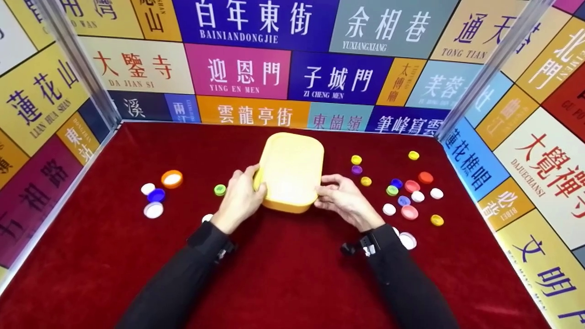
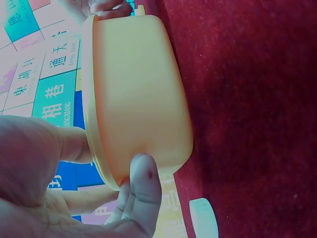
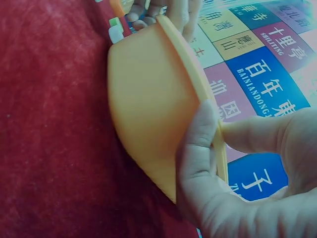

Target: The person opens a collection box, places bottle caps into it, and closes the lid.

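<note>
A yellow lidded plastic box (image 1: 293, 171) with rounded corners is in the middle of the head view, over the red cloth. My left hand (image 1: 240, 196) grips its left side, thumb at the near end. On the opposite side, my right hand (image 1: 345, 201) pinches the rim between thumb and fingers. The right wrist view shows the thumb and fingers (image 3: 200, 129) on the lid's edge and side wall. In the left wrist view a fingertip (image 2: 143, 166) presses the box's wall just below the rim. What is inside the box is hidden.
Right of the box lie several bottle caps, among them a red cap (image 1: 425, 177) and a pink cap (image 1: 409, 212). An orange cap (image 1: 172, 179) and a blue cap (image 1: 156, 195) lie at left. A green cap (image 1: 220, 189) sits beside my left hand. Printed panels (image 1: 242, 71) wall the red table.
</note>
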{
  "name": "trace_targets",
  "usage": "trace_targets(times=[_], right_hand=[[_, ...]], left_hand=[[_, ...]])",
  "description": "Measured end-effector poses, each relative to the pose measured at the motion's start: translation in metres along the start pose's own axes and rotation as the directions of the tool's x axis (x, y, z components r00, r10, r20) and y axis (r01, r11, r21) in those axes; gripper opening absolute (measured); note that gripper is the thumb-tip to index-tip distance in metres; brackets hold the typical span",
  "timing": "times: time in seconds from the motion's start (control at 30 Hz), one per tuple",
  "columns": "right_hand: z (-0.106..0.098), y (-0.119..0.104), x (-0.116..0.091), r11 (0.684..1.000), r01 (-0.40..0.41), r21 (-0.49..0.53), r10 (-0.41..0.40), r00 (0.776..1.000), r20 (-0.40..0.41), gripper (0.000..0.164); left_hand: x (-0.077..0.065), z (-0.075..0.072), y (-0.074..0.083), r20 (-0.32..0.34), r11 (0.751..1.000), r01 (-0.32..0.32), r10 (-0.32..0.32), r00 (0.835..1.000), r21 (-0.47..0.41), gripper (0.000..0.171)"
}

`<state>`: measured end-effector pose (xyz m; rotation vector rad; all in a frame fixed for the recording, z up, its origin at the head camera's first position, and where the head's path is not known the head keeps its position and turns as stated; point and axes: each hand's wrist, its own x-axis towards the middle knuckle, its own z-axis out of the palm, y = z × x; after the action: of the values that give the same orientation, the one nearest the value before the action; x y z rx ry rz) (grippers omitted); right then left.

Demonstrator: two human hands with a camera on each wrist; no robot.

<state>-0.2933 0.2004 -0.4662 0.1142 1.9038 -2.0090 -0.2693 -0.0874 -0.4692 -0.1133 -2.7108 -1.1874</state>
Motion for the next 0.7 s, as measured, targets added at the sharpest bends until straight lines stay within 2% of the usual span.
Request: trace_targets(times=[0.3,0.5,0.7], right_hand=[[-0.007,-0.007,-0.006,0.999,-0.053,-0.012,0.054,0.995,0.087,0.034],[-0.008,-0.006,-0.012,0.996,-0.081,-0.033,0.084,0.987,0.135,0.028],[-0.011,-0.004,-0.016,0.991,-0.084,-0.102,0.101,0.979,0.177,0.025]], left_hand=[[0.000,-0.003,0.003,0.016,1.000,-0.026,0.026,1.000,0.016,0.061],[-0.001,-0.005,0.002,0.055,0.999,-0.034,0.034,0.998,0.017,0.062],[-0.002,-0.008,0.001,0.101,0.998,-0.052,0.048,0.994,0.036,0.062]])
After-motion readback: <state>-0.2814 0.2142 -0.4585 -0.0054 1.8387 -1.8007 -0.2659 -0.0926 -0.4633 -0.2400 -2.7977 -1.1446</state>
